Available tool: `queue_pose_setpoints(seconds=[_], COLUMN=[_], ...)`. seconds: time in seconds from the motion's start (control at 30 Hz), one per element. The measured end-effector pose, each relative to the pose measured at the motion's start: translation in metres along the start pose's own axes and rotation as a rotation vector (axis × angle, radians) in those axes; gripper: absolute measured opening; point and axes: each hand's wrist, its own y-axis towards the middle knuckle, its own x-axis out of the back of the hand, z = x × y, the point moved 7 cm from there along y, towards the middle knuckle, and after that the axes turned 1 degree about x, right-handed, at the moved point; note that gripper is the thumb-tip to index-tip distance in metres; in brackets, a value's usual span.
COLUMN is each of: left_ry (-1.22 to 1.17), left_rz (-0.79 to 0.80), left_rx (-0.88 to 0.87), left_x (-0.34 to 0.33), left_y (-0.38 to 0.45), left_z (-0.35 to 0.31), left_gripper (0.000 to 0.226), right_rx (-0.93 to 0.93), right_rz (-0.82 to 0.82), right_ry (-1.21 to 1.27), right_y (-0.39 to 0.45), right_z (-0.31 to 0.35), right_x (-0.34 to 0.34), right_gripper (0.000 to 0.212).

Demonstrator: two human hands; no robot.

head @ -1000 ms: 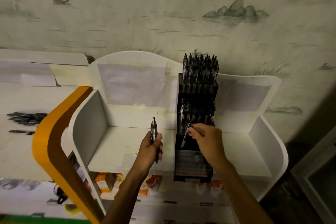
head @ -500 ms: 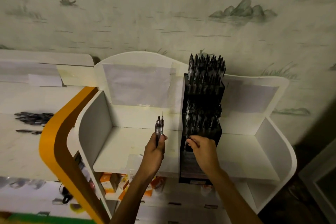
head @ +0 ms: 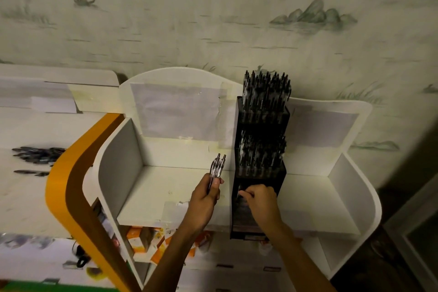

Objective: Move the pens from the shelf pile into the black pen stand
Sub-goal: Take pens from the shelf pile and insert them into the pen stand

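- Two pens [head: 217,166] stand side by side in the left hand [head: 205,199], their long axes close to upright, the upper ends pointing up and slightly toward the wall, the lower ends hidden in the fist.
- The left hand grips them with fingers and thumb curled round the lower barrels; it hangs over the white shelf [head: 166,187], just left of the black pen stand [head: 258,182].
- The black pen stand rises in stepped tiers from the shelf, its tall axis vertical and its back near the wall.
- The top tier is packed with pens [head: 266,90] standing upright, ends up; the middle tier holds another dense upright batch [head: 260,154]; the lowest front tier looks dark, and its contents cannot be made out.
- The right hand [head: 259,201] is at the lowest front tier, fingers curled with the tips pressed together at the tier's left side; whether they pinch a pen cannot be told from this view.
- A pile of dark pens [head: 38,153] lies on the surface far to the left, beyond the orange curved edge [head: 64,187], their long axes roughly level and running left to right.
- A couple of stray pens [head: 30,172] lie apart just below that pile, flat, same direction.
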Motion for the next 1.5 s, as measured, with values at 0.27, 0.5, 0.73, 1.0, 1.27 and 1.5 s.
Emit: queue_pose_setpoints(seconds=[0.27, 0.5, 0.73, 1.0, 1.27, 1.5], left_ry=[-0.002, 0.018, 0.087, 0.276, 0.215, 0.187], left_rz=[0.053, 0.102, 0.082, -0.108, -0.158, -0.173], left_rx=[-0.05, -0.063, -0.038, -0.007, 0.042, 0.035], left_x=[-0.009, -0.021, -0.02, 0.007, 0.011, 0.018], left_y=[0.003, 0.003, 0.004, 0.01, 0.008, 0.01], left_z=[-0.002, -0.001, 0.007, 0.028, 0.031, 0.027], left_gripper=[0.026, 0.023, 0.023, 0.018, 0.014, 0.011], right_rx=[0.048, 0.046, -0.048, 0.121, 0.183, 0.208], right_rz=[0.044, 0.099, 0.031, -0.169, -0.198, -0.166], right_ry=[0.438, 0.594, 0.726, 0.297, 0.129, 0.079], right_y=[0.004, 0.009, 0.012, 0.009, 0.006, 0.006], right_z=[0.041, 0.06, 0.047, 0.04, 0.025, 0.018], right_x=[0.038, 0.048, 0.048, 0.07, 0.059, 0.043], right_gripper=[0.011, 0.006, 0.005, 0.007, 0.013, 0.012])
